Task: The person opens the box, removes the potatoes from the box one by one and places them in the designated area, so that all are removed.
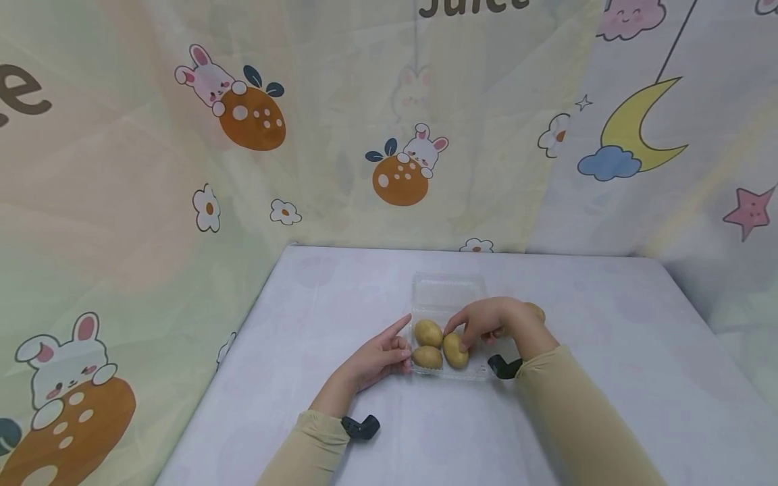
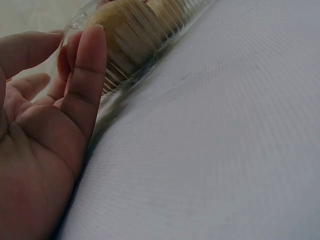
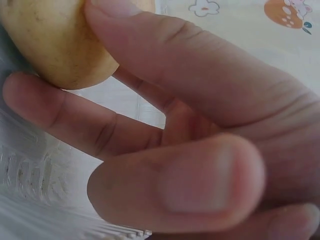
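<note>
Head view: the right grip [image 1: 491, 318] hides part of the clear container [image 1: 448, 291] and much of the rightmost potato [image 1: 536, 310]; the top lettering [image 1: 474, 7] is cropped. Right wrist view: the pinched potato [image 3: 60, 45] is cut off at upper left. Left wrist view: the top edge truncates the container.

The container [image 1: 448, 290] is glossy plastic, the potatoes [image 1: 428, 333] smooth, the backdrop [image 1: 334, 101] matt cloth.

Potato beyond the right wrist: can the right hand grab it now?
Probably not: the right hand pinches another potato in the clear container. With that grip released, likely yes; the wrist partly hides the far potato, but nothing visible blocks it.
</note>
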The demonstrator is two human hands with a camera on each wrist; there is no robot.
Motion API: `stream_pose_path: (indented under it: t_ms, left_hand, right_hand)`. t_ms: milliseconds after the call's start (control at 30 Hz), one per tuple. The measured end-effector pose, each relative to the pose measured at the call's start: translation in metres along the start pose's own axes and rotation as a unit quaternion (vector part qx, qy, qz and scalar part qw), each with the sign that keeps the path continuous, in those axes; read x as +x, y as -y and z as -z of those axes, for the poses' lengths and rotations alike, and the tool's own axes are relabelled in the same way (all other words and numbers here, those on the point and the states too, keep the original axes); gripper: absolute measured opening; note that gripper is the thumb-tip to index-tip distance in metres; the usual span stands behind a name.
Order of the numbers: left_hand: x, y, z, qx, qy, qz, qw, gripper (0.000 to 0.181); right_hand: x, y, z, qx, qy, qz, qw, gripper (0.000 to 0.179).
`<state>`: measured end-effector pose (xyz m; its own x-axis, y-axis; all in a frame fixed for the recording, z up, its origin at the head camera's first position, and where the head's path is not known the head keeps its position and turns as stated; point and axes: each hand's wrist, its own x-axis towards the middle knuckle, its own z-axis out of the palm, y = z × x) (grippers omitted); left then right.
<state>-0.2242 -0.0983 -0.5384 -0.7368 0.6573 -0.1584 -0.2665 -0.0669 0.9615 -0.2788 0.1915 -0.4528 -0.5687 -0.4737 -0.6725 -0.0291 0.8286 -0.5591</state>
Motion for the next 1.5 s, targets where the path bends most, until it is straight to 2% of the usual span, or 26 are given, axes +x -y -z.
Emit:
stream_pose_path:
  t_ms: [367,700,1133,1333,1500]
  left_hand:
    - [-0.0003,-0.0018,-0.0011,0.004,-0.002,0.002,1.0,0.079]
    - [0.0011,-0.001,-0.0002,0.006,0.005,-0.006,1.0,0.08]
    - [0.0014,0.0009,0.0007,0.008,0.003,-0.01,0.9999,0.08]
    - [0.0009,0.0009,0.0011,0.01,0.001,-0.003,0.9999,0.08]
    - [0.0011,0.0028,0.002,0.009,0.005,-0.009,0.9999,0.08]
  right_hand:
    - [-0.0016,0.0002,-0.003,-0.028,0.001,0.007,0.9996,0.031]
    - [-0.0015,0.001,-0.0011,-0.037,0.006,0.008,0.9993,0.041]
    - [-0.0042,-0.002,-0.0015,-0.016,0.01,0.024,0.9995,0.033]
    - [-0.0087,-0.0004,-0.0023,-0.019,0.002,0.034,0.9992,0.031]
    - [-0.01,-0.001,-0.0034,-0.013,-0.006,0.039,0.9991,0.03]
